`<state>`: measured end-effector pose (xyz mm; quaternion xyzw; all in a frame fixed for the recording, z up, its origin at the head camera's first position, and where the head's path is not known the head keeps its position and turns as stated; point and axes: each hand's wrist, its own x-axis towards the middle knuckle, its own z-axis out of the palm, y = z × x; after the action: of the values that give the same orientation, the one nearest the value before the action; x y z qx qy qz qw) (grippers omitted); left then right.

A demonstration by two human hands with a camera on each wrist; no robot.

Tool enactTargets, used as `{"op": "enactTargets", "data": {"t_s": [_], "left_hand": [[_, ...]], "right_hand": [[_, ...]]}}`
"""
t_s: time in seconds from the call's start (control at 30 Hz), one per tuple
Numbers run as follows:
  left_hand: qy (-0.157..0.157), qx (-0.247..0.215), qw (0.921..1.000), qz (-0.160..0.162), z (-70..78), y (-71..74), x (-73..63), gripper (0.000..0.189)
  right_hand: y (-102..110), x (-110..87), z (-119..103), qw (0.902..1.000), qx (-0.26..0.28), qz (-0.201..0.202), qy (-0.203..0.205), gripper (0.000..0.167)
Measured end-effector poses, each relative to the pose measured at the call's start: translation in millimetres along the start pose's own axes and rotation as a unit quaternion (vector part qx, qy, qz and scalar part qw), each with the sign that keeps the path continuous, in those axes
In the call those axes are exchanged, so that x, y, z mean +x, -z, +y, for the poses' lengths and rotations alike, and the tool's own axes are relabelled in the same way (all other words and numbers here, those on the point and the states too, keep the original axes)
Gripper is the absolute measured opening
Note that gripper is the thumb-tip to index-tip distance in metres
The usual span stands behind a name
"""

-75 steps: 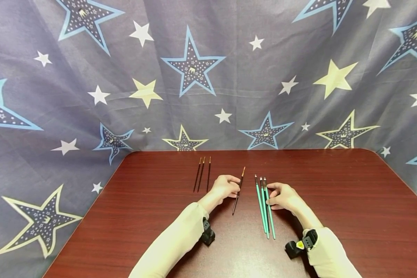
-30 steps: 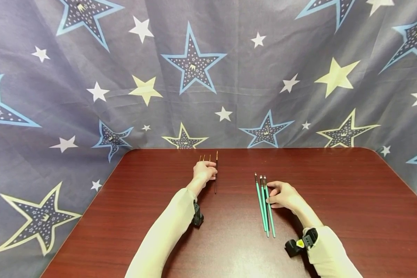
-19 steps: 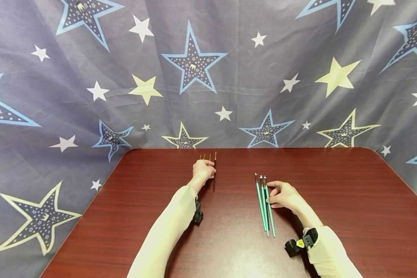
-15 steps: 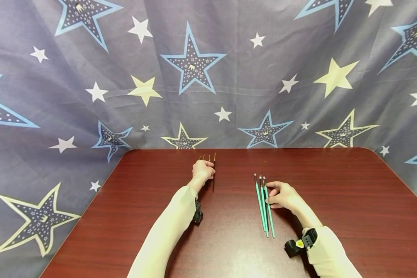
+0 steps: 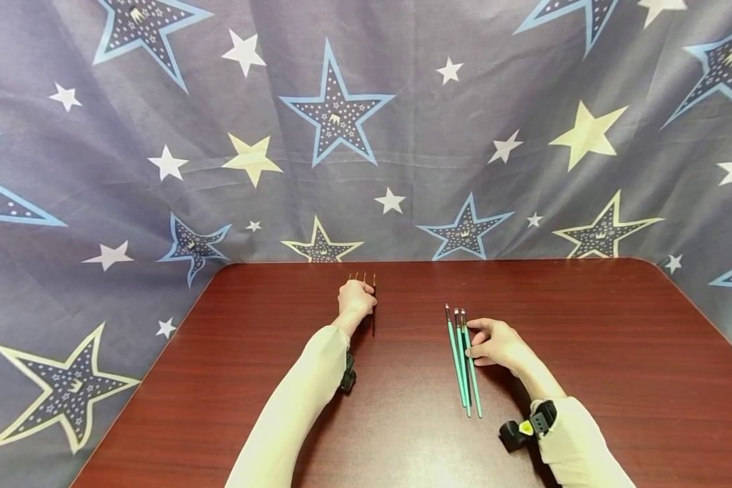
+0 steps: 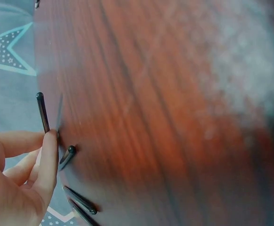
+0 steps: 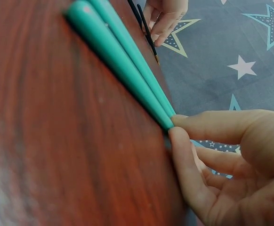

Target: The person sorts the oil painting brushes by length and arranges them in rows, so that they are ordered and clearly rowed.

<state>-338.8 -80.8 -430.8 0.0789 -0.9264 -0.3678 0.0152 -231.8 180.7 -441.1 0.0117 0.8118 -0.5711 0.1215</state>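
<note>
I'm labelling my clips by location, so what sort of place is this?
Probably a staged indoor recording spot: a grey fabric backdrop printed with stars hangs behind a reddish-brown wood-grain table, and two black wrist-worn cameras are in view. The wider room isn't shown.

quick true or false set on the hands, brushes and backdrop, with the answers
1. The left hand pinches a dark-handled brush. True.
2. The right hand has its fingertips at the teal brushes. True.
3. In the head view, the teal brushes lie left of the dark-handled brush. False: they lie to its right.
4. A star-patterned cloth hangs behind the table. True.
5. The table is white. False: it is reddish brown.
6. The two hands touch each other. False: they are apart.
</note>
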Motion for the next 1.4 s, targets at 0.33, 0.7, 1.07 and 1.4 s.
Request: {"op": "enactTargets", "data": {"t_s": [0.33,0.7,1.07,1.4], "left_hand": [[-0.012,0.043,0.9989,0.016,1.5,0.1,-0.7,0.019],[-0.031,0.068,0.9968,0.029,3.2,-2.2,-3.2,0.018],[-0.01,0.04,0.9988,0.027,5.0,2.8,-2.9,0.016],[-0.004,-0.081,0.9966,-0.015,2.5,6.3,-6.6,0.016]], "right_hand": [[0.0,-1.0,-0.2,1.0,-0.002,-0.003,0.006,0.063],[0.5,0.2,1.1,0.9999,-0.009,0.002,0.005,0.06],[-0.2,0.5,0.3,1.0,-0.006,0.005,-0.001,0.061],[-0.1,-1.8,-1.7,1.0,-0.008,0.001,0.001,0.061]]}}
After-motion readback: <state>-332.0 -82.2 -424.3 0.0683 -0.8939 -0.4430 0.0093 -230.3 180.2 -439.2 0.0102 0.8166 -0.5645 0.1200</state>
